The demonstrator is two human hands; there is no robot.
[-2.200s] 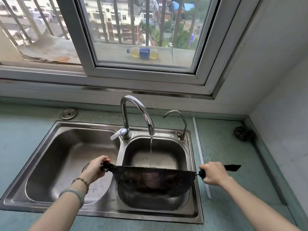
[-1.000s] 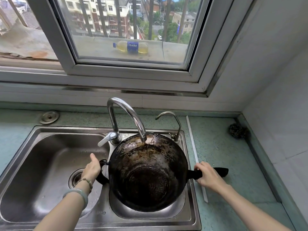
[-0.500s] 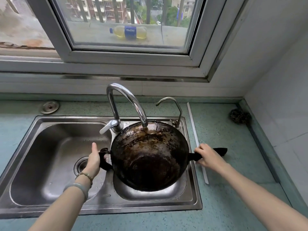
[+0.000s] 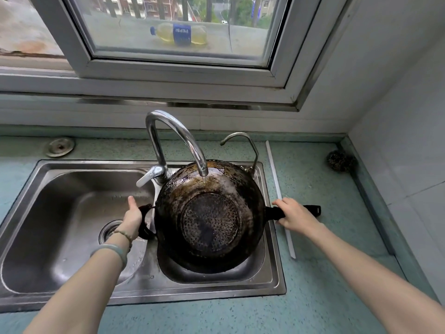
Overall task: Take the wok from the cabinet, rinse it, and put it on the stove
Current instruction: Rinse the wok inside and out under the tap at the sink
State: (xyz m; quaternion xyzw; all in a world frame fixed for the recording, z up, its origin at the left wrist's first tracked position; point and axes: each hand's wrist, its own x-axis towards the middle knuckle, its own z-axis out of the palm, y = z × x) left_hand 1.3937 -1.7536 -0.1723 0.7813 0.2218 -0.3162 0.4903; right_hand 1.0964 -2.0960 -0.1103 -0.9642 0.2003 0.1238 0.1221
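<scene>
The black, burnt-stained wok (image 4: 209, 220) hangs over the right basin of the steel sink (image 4: 216, 291). It is tipped up so that its round face with a dotted centre is turned towards me. My left hand (image 4: 133, 219) grips the small loop handle on its left. My right hand (image 4: 292, 216) is closed over the long black handle on its right. The curved tap (image 4: 178, 131) runs a thin stream of water onto the wok's upper part, just below the far rim.
The left basin (image 4: 60, 225) with its drain lies beside the wok. A small second tap (image 4: 240, 138) stands behind the wok. On the green counter lie a white strip (image 4: 279, 196), a steel scourer (image 4: 342, 161) by the right wall and a metal cap (image 4: 60, 147).
The wok was held level under the stream; it has since been tipped up so its round face is turned towards me. Both hands have kept their hold on the handles.
</scene>
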